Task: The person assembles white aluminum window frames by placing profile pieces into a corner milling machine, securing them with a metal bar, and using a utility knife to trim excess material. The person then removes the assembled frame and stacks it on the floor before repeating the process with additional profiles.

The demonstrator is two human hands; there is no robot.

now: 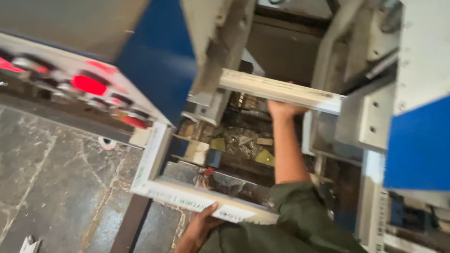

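- White window frame (pixel 154 161): made of plastic profile bars joined at a corner, lying roughly flat inside the blue-and-grey machine. Its near bar runs along the bottom, its far bar sits deeper in, and printed stickers mark the near bar.

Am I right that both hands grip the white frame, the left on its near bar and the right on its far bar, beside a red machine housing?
Not quite: the head view shows the machine housing is blue. The left hand and right hand grip the white frame as you say.
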